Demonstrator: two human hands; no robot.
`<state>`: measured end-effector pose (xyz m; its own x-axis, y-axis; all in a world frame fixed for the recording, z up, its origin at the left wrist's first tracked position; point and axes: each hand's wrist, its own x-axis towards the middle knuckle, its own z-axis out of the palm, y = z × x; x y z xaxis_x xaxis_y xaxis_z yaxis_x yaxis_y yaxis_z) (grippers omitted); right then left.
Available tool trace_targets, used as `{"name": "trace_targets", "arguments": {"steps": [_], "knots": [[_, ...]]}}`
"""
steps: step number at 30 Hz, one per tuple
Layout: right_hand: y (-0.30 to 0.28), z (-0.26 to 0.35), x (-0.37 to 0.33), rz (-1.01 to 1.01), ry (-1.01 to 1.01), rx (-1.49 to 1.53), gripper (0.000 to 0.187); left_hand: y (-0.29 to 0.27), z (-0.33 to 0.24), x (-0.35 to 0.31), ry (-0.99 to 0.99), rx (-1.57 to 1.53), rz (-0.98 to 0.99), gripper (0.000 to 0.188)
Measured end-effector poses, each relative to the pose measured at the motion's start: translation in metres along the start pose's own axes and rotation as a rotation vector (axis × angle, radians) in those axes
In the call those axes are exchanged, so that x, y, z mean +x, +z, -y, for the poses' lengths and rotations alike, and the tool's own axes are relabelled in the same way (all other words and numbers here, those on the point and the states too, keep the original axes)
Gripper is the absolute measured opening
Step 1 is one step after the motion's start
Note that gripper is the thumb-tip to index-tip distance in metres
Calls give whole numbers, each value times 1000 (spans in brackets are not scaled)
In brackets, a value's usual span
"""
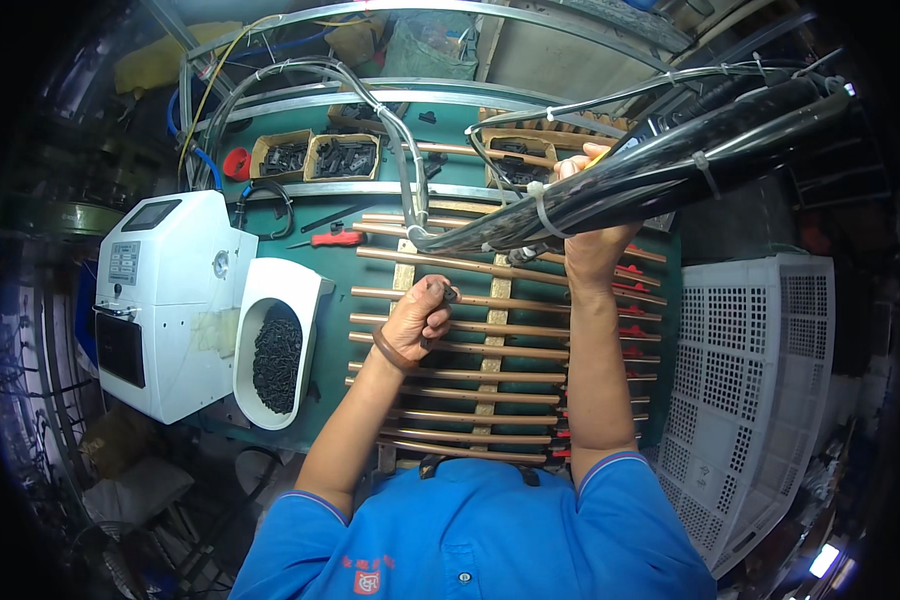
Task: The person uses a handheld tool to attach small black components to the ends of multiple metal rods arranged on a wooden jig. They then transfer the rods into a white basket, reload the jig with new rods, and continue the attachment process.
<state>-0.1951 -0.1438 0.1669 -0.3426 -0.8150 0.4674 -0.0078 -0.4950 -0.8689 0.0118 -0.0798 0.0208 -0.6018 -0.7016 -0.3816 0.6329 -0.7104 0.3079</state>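
My left hand (417,322) is closed, with a small dark piece (449,295) showing between thumb and fingers. It is above the row of copper-coloured rods (510,350), which lie side by side on wooden strips (491,362). Farther off to the right, my raised right hand (598,250) wraps round a black hand tool (635,138) with a yellow part (598,158). Thick black cables (670,185) cross in front and hide much of its grip and the tool's tip. Small red pieces (630,330) sit along the rods' right ends.
At left stands a white machine (165,300) beside a white trough (315,290) of black screws. Cardboard boxes (342,157) of black parts are at the back, near a metal frame rail (355,188). A red-handled screwdriver (337,239) lies on the green table; a white plastic crate (735,390) is at right.
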Motion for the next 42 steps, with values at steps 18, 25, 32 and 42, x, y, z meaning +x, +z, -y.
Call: {"name": "trace_targets", "arguments": {"steps": [18,25,32,42], "knots": [[0,-14,-6,-22,-56,-103,30,8,-24,28,92,607,-361,12],[0,-26,-2,-24,-38,-123,28,-7,-32,80,792,1620,-122,12],[-1,-39,5,-74,-94,-204,25,16,-40,96,622,1797,17,17],[13,-22,1,-224,115,51,28,-12,-30,119,329,1500,17,17]]}}
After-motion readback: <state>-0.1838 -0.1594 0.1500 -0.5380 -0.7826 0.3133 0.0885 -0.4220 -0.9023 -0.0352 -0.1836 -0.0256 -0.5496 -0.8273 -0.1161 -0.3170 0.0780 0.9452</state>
